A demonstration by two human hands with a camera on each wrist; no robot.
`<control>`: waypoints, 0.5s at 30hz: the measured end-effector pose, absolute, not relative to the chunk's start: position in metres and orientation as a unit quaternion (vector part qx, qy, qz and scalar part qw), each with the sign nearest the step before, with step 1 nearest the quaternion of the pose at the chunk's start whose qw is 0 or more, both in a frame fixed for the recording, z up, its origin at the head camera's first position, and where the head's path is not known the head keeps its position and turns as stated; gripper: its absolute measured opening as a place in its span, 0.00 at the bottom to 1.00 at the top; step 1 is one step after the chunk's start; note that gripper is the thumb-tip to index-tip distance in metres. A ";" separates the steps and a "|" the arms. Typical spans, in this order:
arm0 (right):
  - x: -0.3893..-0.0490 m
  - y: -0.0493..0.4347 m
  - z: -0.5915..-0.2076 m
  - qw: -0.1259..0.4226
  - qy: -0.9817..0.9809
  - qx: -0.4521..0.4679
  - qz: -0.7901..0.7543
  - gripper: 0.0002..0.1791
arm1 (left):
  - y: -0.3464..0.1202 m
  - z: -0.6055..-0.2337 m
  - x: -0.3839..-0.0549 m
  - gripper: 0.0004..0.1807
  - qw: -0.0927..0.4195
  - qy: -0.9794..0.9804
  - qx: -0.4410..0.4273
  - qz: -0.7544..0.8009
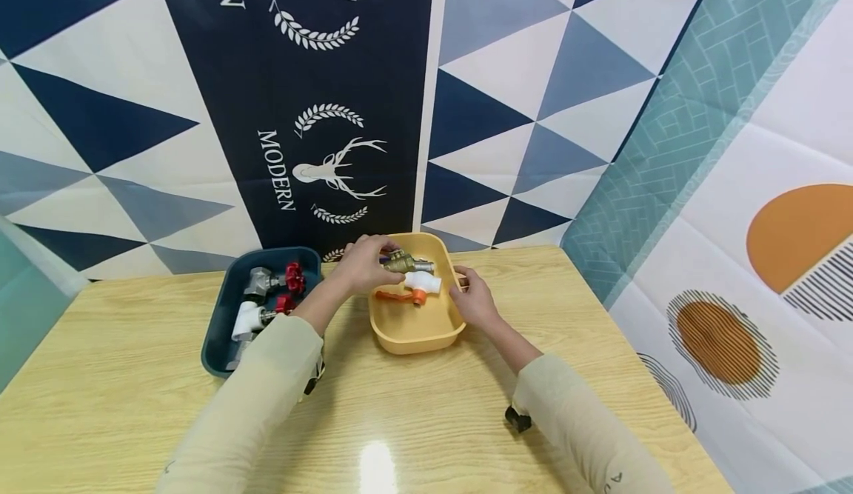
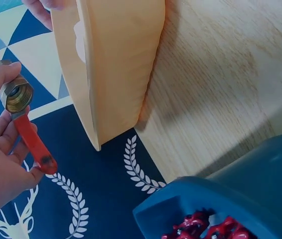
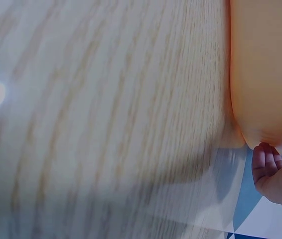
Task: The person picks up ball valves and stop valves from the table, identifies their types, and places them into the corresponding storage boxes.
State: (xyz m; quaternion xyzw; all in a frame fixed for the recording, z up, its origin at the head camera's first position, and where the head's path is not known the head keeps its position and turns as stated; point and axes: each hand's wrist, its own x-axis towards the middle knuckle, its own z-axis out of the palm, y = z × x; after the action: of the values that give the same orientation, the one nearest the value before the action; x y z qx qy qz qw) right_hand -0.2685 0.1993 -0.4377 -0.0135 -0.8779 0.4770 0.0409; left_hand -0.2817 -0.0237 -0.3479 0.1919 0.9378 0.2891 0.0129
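My left hand [image 1: 366, 263] is over the left rim of a yellow plastic tray [image 1: 413, 342]. Its thumb and fingers hold a brass ball valve [image 1: 400, 263], whose red lever [image 2: 34, 144] shows below the threaded opening in the left wrist view. Inside the tray, a white plastic fitting [image 1: 423, 281] lies beside an orange lever [image 1: 393, 296]. At the tray's right side, my right hand [image 1: 476, 300] grips the edge; in the right wrist view its fingers [image 3: 265, 162] curl against the tray's outer wall.
To the left stands a dark blue bin [image 1: 215, 338] containing several valves, some with red handwheels [image 1: 295, 278]. Both containers sit on the wooden table [image 1: 413, 420] near its back edge. A patterned cloth [image 1: 506, 109] rises directly behind them.
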 end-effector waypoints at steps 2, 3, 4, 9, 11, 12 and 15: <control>-0.269 0.199 -0.438 0.045 -0.877 -0.008 0.477 0.25 | -0.024 -0.349 -0.283 0.29 0.012 0.936 0.189 0.297; -0.269 0.199 -0.439 0.045 -0.876 -0.006 0.480 0.25 | -0.024 -0.350 -0.284 0.29 0.011 0.935 0.187 0.301; -0.269 0.200 -0.439 0.048 -0.874 -0.003 0.483 0.25 | -0.024 -0.350 -0.284 0.29 0.011 0.934 0.186 0.304; -0.269 0.202 -0.442 0.066 -0.861 0.016 0.504 0.24 | -0.022 -0.351 -0.286 0.29 0.009 0.934 0.183 0.307; -0.269 0.202 -0.442 0.066 -0.860 0.019 0.506 0.24 | -0.021 -0.351 -0.286 0.29 0.008 0.935 0.182 0.305; -0.268 0.202 -0.441 0.062 -0.860 0.018 0.506 0.24 | -0.021 -0.351 -0.286 0.29 0.006 0.935 0.183 0.303; -0.267 0.201 -0.439 0.045 -0.865 0.007 0.500 0.25 | -0.020 -0.352 -0.285 0.29 -0.001 0.936 0.183 0.301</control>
State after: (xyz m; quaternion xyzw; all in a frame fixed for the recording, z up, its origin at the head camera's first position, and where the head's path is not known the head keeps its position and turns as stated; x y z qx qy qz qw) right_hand -0.2673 0.2015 -0.4391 0.0065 -0.8646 0.5003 0.0452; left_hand -0.2853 -0.0202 -0.3519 0.1832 0.9357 0.3014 -0.0014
